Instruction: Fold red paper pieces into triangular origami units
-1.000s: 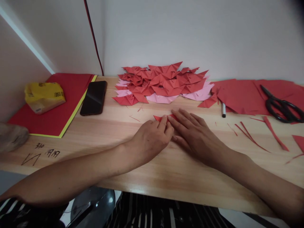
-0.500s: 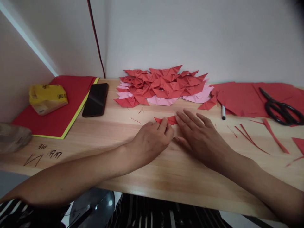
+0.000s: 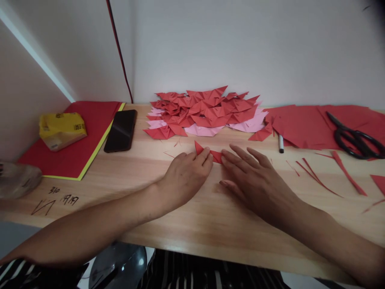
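A small folded piece of red paper (image 3: 199, 148) lies on the wooden table between my hands, its pointed left end standing up a little. My left hand (image 3: 185, 177) has its fingers curled together over the middle of the paper, pinning it to the tabletop. With its fingers stretched out and spread, my right hand (image 3: 255, 178) touches the paper's right end; the fingertips hide part of it. Just beyond my hands sits a heap of folded red paper pieces (image 3: 210, 116), with pink folded pieces (image 3: 204, 131) beneath.
Red paper sheets (image 3: 309, 124) lie at the right, with black scissors (image 3: 355, 138) on top and a marker (image 3: 281, 143) beside them. Red paper strips (image 3: 349, 172) are scattered nearer. To the left are a phone (image 3: 120, 130), a yellow packet (image 3: 63, 130) and red sheets (image 3: 66, 164).
The paper's left tip now points more upward, and the piece has turned slightly. My left hand has shifted a little left, while the right fingers have slid lower at the paper's end.
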Demonstrator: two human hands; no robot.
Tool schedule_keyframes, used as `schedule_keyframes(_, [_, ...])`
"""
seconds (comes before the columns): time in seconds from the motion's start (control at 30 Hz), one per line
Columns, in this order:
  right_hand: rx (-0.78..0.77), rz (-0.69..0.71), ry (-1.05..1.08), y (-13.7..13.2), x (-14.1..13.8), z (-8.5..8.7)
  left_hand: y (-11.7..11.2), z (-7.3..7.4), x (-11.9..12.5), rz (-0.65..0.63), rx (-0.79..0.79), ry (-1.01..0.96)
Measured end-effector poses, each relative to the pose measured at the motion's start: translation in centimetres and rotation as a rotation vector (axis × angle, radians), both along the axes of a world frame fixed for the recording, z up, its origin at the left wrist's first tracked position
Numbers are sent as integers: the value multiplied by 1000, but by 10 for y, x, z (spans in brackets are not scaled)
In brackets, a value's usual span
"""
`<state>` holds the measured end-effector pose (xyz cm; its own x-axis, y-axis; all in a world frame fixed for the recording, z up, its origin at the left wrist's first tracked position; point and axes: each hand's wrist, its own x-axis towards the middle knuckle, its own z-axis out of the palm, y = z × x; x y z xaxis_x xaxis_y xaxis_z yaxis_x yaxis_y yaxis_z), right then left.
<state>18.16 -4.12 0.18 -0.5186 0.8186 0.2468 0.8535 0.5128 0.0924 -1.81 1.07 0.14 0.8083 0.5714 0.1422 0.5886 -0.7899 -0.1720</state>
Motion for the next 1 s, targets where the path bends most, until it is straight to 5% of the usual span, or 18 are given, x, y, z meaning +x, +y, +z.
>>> schedule_keyframes(0.27, [-34, -52, 207, 16, 9, -4, 5, 0, -2, -25, -2, -50])
schedule_keyframes(1.0, [-23, -109, 192, 37, 11, -7, 6, -3, 1, -42, 24, -100])
